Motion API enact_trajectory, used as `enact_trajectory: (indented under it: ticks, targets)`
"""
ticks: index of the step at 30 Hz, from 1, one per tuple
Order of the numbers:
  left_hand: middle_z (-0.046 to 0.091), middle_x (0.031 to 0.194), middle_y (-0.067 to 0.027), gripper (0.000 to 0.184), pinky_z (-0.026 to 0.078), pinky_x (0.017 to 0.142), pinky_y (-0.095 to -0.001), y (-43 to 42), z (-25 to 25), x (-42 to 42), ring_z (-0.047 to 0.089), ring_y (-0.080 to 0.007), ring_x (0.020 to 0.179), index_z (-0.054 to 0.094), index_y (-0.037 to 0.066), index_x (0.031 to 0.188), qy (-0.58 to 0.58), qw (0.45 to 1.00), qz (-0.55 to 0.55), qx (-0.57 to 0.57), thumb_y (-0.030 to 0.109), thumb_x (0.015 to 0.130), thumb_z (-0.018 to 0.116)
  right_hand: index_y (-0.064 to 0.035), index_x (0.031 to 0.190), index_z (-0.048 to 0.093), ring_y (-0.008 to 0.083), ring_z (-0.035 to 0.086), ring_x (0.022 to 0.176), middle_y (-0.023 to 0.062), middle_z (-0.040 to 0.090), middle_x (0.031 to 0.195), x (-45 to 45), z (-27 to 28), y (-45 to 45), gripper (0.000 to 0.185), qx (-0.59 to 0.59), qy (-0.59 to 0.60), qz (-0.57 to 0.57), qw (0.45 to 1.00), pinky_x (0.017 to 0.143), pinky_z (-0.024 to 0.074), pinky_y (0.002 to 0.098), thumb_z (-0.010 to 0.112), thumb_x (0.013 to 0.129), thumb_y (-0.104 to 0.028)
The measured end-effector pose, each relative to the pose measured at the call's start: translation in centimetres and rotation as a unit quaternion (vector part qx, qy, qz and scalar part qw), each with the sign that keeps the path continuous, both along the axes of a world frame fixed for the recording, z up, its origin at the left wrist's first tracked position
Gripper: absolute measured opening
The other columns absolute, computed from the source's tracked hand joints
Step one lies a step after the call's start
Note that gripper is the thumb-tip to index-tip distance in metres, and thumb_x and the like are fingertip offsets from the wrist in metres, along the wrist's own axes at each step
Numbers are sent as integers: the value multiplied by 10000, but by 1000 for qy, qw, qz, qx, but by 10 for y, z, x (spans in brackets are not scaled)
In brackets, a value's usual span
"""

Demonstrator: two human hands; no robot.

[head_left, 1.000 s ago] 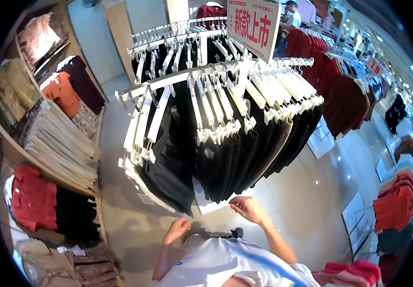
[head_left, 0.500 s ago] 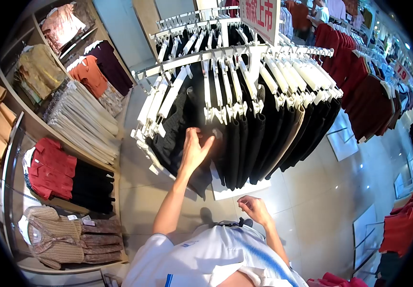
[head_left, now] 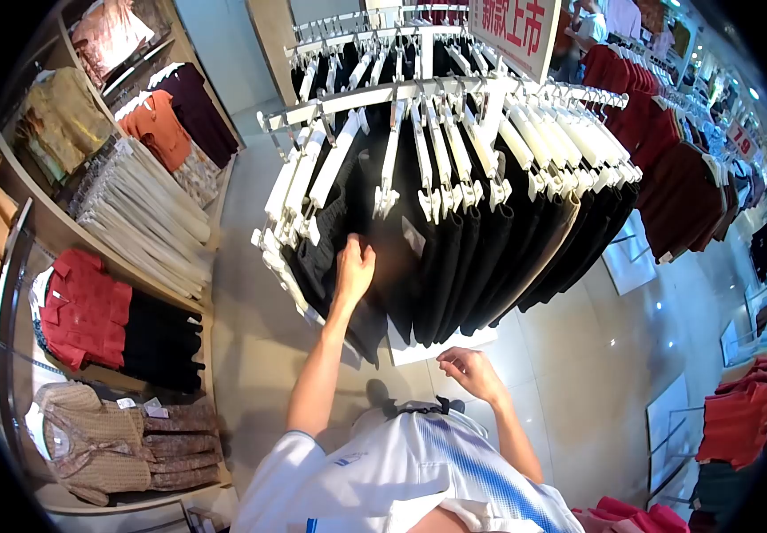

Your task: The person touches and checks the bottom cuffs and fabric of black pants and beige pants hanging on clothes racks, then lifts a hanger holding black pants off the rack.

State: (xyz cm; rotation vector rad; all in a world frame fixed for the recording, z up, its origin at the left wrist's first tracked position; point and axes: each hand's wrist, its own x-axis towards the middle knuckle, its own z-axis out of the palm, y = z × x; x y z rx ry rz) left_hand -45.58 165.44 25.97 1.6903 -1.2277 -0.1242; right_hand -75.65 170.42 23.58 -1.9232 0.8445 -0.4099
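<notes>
Black trousers (head_left: 441, 275) hang in a row from white clip hangers (head_left: 441, 164) on a metal rack. My left hand (head_left: 354, 269) is among them at the left part of the row, its fingers closed on a pair of dark trousers (head_left: 385, 262); the fingertips are partly hidden. A pale tag (head_left: 413, 238) shows on the cloth to its right. My right hand (head_left: 474, 375) hovers below the trousers' hems, fingers loosely curled and holding nothing. One beige pair (head_left: 550, 253) hangs among the black ones on the right.
Wall shelving (head_left: 210, 355) with folded and hung clothes stands on the left. A sign (head_left: 512, 35) tops the rack, and a white base (head_left: 445, 345) sits beneath it. Dark red garments (head_left: 681, 191) hang at the right. A person (head_left: 586, 27) stands far back.
My left hand has closed its spread fingers on the dark trousers. Several hangers now sit further right, widening a gap around one hanger. My right hand stays nearly in place.
</notes>
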Motion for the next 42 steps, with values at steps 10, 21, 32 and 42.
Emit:
enact_trajectory:
  ticks: [10, 21, 32, 42]
  targets:
    - [597, 888, -314, 341, 466, 752, -474, 12, -38, 3, 574, -463, 881, 529, -120, 1102, -49, 994, -33, 89, 85, 830, 519, 8, 1041, 600, 128, 640, 771, 54, 648, 856, 46, 35, -18, 185, 112, -140, 52, 982, 673, 509, 267, 598, 897, -108]
    - [561, 836, -270, 114, 454, 704, -437, 41, 10, -30, 550, -463, 859, 528, -60, 888, 71, 994, -52, -65, 17, 810, 496, 7, 1448, 177, 262, 211, 1393, 172, 223, 1497, 137, 149, -56, 816, -157, -328, -79, 928, 1135, 176, 394, 681, 819, -118]
    - [611, 849, -226, 287, 473, 695, -352, 59, 21, -34, 623, -364, 818, 550, -52, 1075, 156, 983, -76, -56, -31, 797, 479, 12, 1452, 144, 259, 202, 1396, 162, 230, 1490, 157, 123, -39, 874, -60, -400, -78, 911, 1136, 157, 384, 707, 787, -57]
    - [590, 856, -208, 225, 471, 688, -345, 60, 31, -54, 613, -367, 806, 544, -60, 985, 70, 976, -159, -134, -95, 780, 457, -71, 1413, 295, 184, 513, 1116, 128, 498, 1264, 192, 129, -75, 656, 15, -409, -132, 903, 916, 437, 299, 627, 849, -26]
